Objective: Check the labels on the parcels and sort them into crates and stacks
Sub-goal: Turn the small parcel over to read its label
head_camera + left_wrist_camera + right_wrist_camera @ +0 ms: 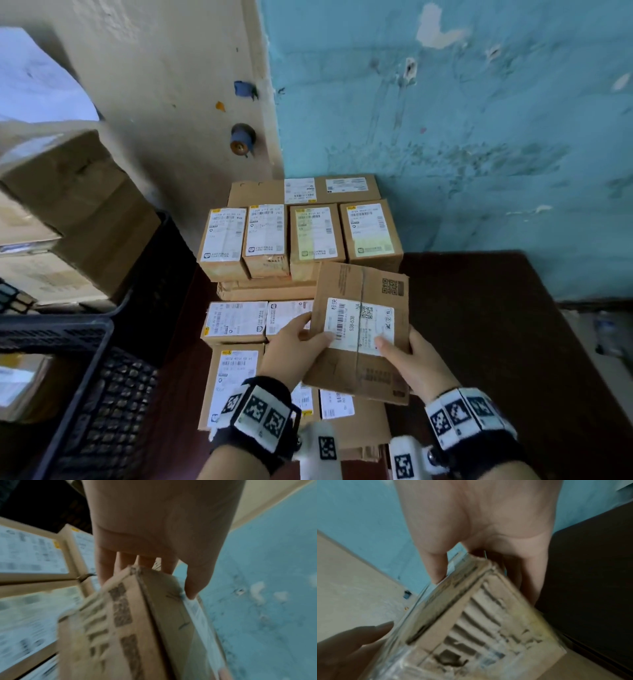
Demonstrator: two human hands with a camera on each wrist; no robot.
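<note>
1. A dark wooden table (496, 329) stands in a corner where a cream wall (164, 85) meets a blue wall (462, 120) with flaking paint.
2. Labelled cardboard parcels cover the table's left part: a row of four upright boxes (298, 240) sits on a wider flat carton (260, 291), with another carton (305, 190) behind them against the wall, and flatter parcels (234, 322) lie nearer the person.
3. To the left stand black plastic crates (102, 394); the nearest one shows its mesh floor, and a parcel (20, 387) lies at the far left edge, though which crate holds it is unclear.
4. Large brown cartons (78, 205) are piled behind the crates.
5. The held parcel (359, 329) is raised above the table's parcels, its label (359, 327) facing up.
6. The left hand (294, 346) grips its left edge, thumb on the label, fingers (128, 561) underneath.
7. The right hand (416, 363) grips the right edge likewise, thumb on the label's near corner.
</note>
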